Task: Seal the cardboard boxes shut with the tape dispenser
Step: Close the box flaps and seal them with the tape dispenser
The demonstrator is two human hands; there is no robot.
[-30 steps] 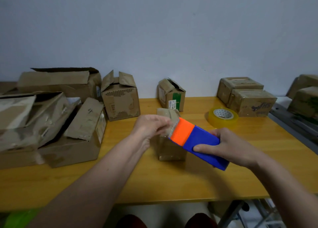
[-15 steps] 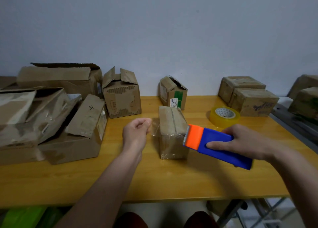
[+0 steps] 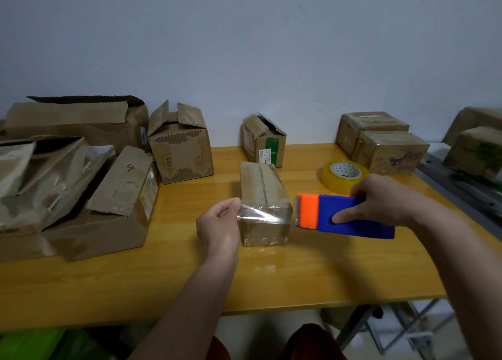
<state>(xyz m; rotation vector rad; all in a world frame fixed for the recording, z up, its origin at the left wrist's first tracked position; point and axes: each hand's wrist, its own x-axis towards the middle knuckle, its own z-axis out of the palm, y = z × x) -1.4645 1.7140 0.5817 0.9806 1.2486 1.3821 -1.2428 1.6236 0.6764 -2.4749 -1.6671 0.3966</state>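
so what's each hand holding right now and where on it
The left hand pinches the free end of the clear tape stretched across the small box. The right hand holds the tape dispenser around its blue body.

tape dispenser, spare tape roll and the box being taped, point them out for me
tape dispenser (image 3: 353, 218): head view, on its blue body
spare tape roll (image 3: 330, 179): head view, on its yellowish outer wall
box being taped (image 3: 260, 185): head view, on its top face

Matt, creased cardboard box (image 3: 264, 194) under glossy clear tape (image 3: 259, 216); smooth plastic tape dispenser (image 3: 345, 215); glossy varnished wooden table (image 3: 271, 278)
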